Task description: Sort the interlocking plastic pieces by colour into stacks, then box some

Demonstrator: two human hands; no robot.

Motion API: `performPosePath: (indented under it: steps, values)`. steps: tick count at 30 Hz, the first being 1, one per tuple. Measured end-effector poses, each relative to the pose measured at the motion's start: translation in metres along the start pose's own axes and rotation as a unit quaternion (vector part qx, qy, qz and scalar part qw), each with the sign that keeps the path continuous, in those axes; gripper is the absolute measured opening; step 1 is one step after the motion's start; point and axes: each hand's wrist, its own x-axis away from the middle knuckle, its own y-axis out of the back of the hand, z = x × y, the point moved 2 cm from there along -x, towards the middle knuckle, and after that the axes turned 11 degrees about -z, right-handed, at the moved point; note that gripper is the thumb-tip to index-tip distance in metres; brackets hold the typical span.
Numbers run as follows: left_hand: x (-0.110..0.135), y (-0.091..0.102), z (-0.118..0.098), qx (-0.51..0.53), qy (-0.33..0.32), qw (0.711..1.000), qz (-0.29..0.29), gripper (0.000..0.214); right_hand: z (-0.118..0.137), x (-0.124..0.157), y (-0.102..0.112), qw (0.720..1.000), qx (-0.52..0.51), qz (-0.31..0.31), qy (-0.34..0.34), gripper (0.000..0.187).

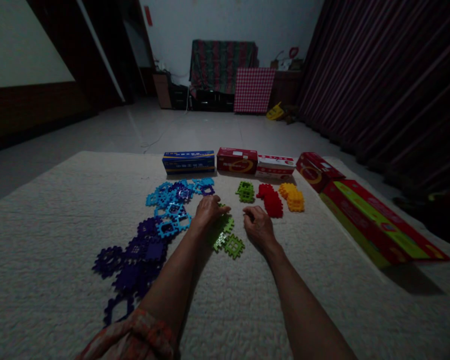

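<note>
My left hand [209, 209] rests palm down, fingers curled, on loose green interlocking tiles [228, 240] lying on a pale mat [60, 240]. My right hand [258, 226] sits just right of them, fingers bent inward at a spot I cannot make out. Ahead lie small stacks: green [245, 191], red [270, 200] and yellow [292, 197]. To the left spread light blue tiles [172, 200] and dark purple tiles [135, 260].
A blue box [188, 161], a red box [236, 159] and a white-red box [275, 166] line the mat's far edge. More red boxes [317, 170] and a long red-green box [378, 222] lie at right. A dark curtain [390, 85] hangs right; furniture stands far back.
</note>
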Motion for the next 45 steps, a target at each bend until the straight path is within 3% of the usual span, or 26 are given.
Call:
performPosePath:
  steps: [3, 8, 14, 17, 21, 25, 29, 34, 38, 45]
  values:
    - [0.001, 0.006, -0.003, 0.008, 0.008, 1.0, 0.002, 0.055, 0.002, -0.001, 0.002, 1.0, -0.012, 0.003, -0.001, 0.024]
    - [-0.005, 0.019, 0.014, -0.023, 0.01, 0.999, 0.032, 0.046, 0.009, -0.001, 0.006, 0.999, -0.046, 0.012, -0.003, 0.02]
    - [-0.013, 0.018, 0.028, -0.014, -0.002, 0.996, 0.091, 0.026, 0.021, 0.001, 0.004, 0.986, -0.116, 0.115, 0.018, 0.028]
    - [-0.015, 0.019, 0.034, 0.015, -0.015, 0.994, 0.109, 0.026, 0.034, 0.003, 0.005, 0.974, -0.108, 0.194, 0.035, 0.046]
    - [-0.015, 0.021, 0.039, 0.061, -0.028, 0.99, 0.127, 0.031, 0.059, 0.008, 0.012, 0.948, -0.055, 0.314, 0.006, 0.092]
    - [-0.014, 0.02, 0.04, 0.053, -0.04, 0.99, 0.124, 0.035, 0.088, 0.023, 0.008, 0.927, 0.035, 0.371, -0.04, 0.116]
    - [-0.015, 0.016, 0.038, 0.081, -0.065, 0.988, 0.112, 0.043, 0.103, 0.039, -0.005, 0.948, 0.061, 0.311, -0.023, 0.1]
    - [-0.014, 0.01, 0.032, 0.083, -0.086, 0.988, 0.093, 0.038, 0.095, 0.038, -0.006, 0.967, 0.031, 0.251, 0.031, 0.068]
    - [-0.011, 0.007, 0.023, 0.082, -0.088, 0.988, 0.099, 0.034, 0.079, 0.025, 0.005, 0.966, 0.023, 0.248, 0.065, 0.055]
    - [-0.002, -0.001, 0.0, 0.099, -0.102, 0.977, 0.159, 0.037, 0.052, 0.005, 0.032, 0.949, 0.006, 0.315, 0.019, 0.062]
